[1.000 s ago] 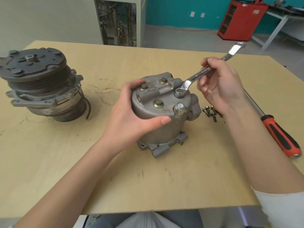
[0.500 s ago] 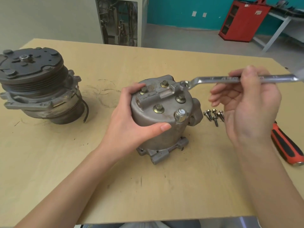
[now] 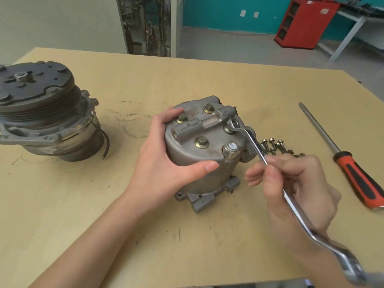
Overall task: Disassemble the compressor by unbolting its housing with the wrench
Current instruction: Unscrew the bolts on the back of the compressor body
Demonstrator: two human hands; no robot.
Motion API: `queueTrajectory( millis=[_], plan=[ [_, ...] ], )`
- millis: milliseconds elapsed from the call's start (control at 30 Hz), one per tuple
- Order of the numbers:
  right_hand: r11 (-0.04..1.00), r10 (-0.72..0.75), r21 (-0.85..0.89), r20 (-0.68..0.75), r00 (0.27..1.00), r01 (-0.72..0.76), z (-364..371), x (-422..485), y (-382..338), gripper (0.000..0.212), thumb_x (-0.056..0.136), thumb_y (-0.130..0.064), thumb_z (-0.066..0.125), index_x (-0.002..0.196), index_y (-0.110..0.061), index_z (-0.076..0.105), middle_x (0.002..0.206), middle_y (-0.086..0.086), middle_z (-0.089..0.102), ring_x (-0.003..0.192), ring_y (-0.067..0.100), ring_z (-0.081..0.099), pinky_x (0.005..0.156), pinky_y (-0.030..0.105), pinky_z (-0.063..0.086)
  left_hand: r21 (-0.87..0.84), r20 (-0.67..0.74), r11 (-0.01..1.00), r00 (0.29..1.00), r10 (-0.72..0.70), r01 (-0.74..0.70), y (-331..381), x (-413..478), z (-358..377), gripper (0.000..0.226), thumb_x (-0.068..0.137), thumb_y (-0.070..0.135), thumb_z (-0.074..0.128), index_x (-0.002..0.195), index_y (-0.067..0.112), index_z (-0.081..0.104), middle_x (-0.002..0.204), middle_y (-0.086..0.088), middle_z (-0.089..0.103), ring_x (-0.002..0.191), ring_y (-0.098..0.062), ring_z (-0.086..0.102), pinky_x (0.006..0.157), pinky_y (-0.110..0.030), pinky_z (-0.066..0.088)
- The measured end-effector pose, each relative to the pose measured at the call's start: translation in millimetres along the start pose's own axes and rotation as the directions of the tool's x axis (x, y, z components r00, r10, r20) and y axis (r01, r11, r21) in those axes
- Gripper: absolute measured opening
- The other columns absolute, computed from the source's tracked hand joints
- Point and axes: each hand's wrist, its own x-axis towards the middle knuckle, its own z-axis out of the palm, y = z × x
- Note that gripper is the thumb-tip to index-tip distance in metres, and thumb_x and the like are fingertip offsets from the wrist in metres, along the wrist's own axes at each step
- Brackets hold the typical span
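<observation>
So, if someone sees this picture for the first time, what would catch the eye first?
Probably the grey compressor housing standing at the table's centre, gripped by the left hand, while the right hand holds a shiny wrench whose ring end sits on a top bolt. Next, the orange-handled screwdriver at the right, and the dark clutch pulley assembly at the far left.

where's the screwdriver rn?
Head view: the screwdriver lies on the table at the far right, beyond the right hand, just right of the loose bolts, with its orange handle toward the camera.
</observation>
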Motion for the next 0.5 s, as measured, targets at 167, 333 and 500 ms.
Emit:
queueTrajectory(
  millis=[167,333,500],
  plan=[
    [0.95,0.198,0.212,0.168,0.966,-0.231,-23.1,28.8,-2.9,0.014,0.093,-0.025,0.055,0.079,-0.026,0.055,0.074,-0.006,0.066,0.061,0.01,0.067,0.057,0.02,0.052,-0.017,0.003,1.0,1.0,0.003,-0.003,1.5,0.2,0.0,0.079,0.05,0.059,0.078,0.118,0.052,0.039,0.119,0.038,0.054,0.114,0.01,0.054,0.085,-0.006,0.043],
    [0.997,0.079,-0.017,0.292,0.953,-0.077,-29.9,40.3,-14.0,0.019,0.085,-0.021,0.059,0.073,-0.007,0.061,0.074,-0.016,0.066,0.065,0.004,0.068,0.058,0.021,0.055,-0.034,0.008,0.999,1.0,-0.002,0.003,1.5,-0.1,-0.1,0.081,0.05,0.058,0.079,0.12,0.049,0.04,0.121,0.038,0.054,0.115,0.008,0.055,0.087,-0.01,0.045],
    [0.814,0.369,0.366,0.274,0.888,-0.451,-30.2,41.9,-0.7,0.012,0.078,-0.011,0.062,0.074,-0.021,0.066,0.064,0.0,0.067,0.053,0.017,0.064,0.052,0.02,0.051,-0.023,0.002,1.0,1.0,0.005,-0.005,1.6,0.2,-0.1,0.08,0.05,0.058,0.079,0.119,0.05,0.039,0.119,0.039,0.053,0.114,0.011,0.054,0.085,-0.006,0.043]
  ],
)
